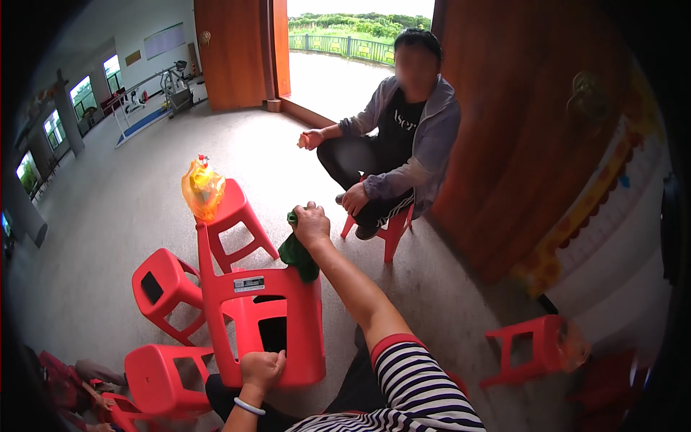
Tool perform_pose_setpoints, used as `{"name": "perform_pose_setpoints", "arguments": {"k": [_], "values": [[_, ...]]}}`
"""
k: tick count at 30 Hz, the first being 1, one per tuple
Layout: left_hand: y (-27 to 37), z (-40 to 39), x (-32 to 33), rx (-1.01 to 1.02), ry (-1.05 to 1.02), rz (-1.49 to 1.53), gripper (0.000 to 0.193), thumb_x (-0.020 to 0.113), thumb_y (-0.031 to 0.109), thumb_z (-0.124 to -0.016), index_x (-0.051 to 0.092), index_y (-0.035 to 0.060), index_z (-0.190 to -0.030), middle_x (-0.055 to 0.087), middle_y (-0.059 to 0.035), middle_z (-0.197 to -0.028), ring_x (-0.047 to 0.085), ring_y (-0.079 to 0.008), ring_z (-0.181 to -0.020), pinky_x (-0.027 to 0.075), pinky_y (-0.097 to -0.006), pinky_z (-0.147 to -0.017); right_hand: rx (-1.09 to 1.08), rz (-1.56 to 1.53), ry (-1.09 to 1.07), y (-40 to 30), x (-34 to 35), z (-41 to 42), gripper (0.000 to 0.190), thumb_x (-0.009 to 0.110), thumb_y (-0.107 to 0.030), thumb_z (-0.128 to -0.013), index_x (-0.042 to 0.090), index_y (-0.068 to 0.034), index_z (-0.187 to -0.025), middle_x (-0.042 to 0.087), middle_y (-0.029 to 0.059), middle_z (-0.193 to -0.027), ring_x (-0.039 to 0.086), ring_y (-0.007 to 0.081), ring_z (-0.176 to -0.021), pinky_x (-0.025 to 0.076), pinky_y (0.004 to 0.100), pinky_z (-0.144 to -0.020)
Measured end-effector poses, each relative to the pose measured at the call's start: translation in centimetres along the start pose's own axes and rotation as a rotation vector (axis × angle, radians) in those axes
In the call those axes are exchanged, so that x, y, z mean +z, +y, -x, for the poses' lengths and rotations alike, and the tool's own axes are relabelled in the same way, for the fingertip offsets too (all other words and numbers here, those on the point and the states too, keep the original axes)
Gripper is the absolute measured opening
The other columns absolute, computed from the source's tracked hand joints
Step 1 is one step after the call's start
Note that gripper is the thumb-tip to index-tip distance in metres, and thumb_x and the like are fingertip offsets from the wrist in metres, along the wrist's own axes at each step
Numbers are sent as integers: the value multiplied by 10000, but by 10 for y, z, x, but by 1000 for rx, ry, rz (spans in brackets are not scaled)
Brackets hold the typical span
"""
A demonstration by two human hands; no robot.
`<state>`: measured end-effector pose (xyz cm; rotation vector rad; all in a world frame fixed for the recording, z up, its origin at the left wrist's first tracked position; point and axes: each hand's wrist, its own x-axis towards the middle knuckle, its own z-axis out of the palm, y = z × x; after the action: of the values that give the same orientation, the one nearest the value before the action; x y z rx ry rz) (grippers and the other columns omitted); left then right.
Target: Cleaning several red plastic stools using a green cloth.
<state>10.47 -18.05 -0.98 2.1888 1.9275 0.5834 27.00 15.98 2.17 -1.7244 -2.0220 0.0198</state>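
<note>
A red plastic stool (302, 329) lies on its side before me, its legs pointing away and a label with writing on its near side. My left hand (262, 371), with a pale bangle at the wrist, is closed round the stool's lower edge at the opening. My right hand (312, 224) grips a dark green cloth (299, 256), which hangs down against the stool at the far right corner. Part of the cloth is hidden behind my fingers.
Several other red stools stand around, one (232, 202) with an orange plastic bag (202, 189). Another person (413, 119) sits on a stool at the open doorway, a small thing in one hand. More people's limbs (81, 383) show at lower left. A wooden door (502, 135) stands at right.
</note>
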Motion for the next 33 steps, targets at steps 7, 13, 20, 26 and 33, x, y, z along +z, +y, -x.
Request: {"name": "perform_pose_setpoints", "arguments": {"k": [7, 13, 20, 26, 33], "values": [[3, -1, 1, -15, -5, 36, 429, 633, 348, -899, 679, 114, -543, 592, -137, -538, 592, -348, -486, 458, -459, -483, -121, -113, 13, 2, -17, 57, 449, 701, -495, -869, 656, -123, -1117, 589, 142, -1099, 599, 358, -1007, 541, 451, -857], [-5, 5, 10, -27, 29, 7, 436, 621, 370, -901, 691, 99, -566, 597, -155, -553, 610, -366, -514, 477, -482, -509, -155, -158, -70, -22, -47, 143, 630, 702, -613, -808, 632, -99, -1165, 546, 139, -1180, 571, 354, -1093, 557, 457, -853], [-7, 3, 18, -37, 21, -5, 428, 597, 395, -911, 718, 121, -605, 604, -160, -580, 626, -369, -543, 484, -490, -527, -133, -220, -144, -23, -60, 262, 1058, 790, -683, -645, 439, -112, -1463, 406, 186, -1426, 398, 399, -1308, 448, 527, -1030], [-9, 5, 17, 1, -3, 5, 451, 568, 419, -927, 717, 143, -604, 636, -139, -599, 642, -359, -558, 501, -491, -535, -47, -358, -6, -22, -46, 299, 791, 780, -488, -791, 492, -102, -1419, 460, 175, -1376, 442, 413, -1271, 424, 506, -1056], [-9, 5, 16, 10, 27, 4, 439, 591, 395, -928, 712, 127, -602, 634, -138, -605, 632, -350, -546, 493, -473, -525, -156, -338, 84, -22, -35, 253, 504, 753, -352, -834, 623, -128, -1266, 559, 139, -1214, 535, 377, -1118, 481, 476, -949]]}}
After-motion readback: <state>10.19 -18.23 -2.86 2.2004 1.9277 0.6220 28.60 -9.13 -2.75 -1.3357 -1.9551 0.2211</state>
